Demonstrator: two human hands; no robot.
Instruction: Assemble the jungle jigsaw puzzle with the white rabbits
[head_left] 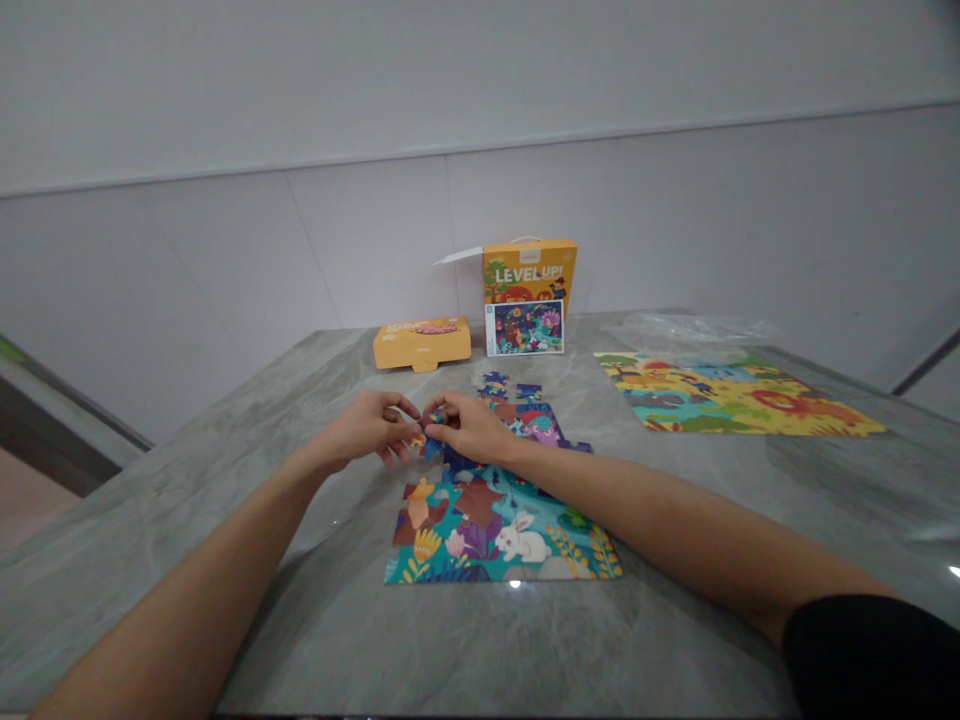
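Just beyond the left upper corner of a partly joined jigsaw puzzle (517, 540), my two hands meet at their fingertips. My right hand (474, 430) pinches a small dark blue puzzle piece (433, 447) between thumb and fingers. From the left, my left hand (371, 428) closes thumb and fingers on the edge of the pieces there; the exact grip is partly hidden. The puzzle shows a white rabbit, a fox and plants. My right forearm crosses over its right side and covers part of it. Loose puzzle pieces (529, 391) lie past its far edge.
Behind stand a yellow "LEVEL UP!" box (531, 265) with an open flap and a picture card (525, 328) leaning on it. A flat yellow box (422, 347) lies left. A finished yellow puzzle (742, 395) and clear plastic wrap (694, 327) are at right on the grey table (300, 620).
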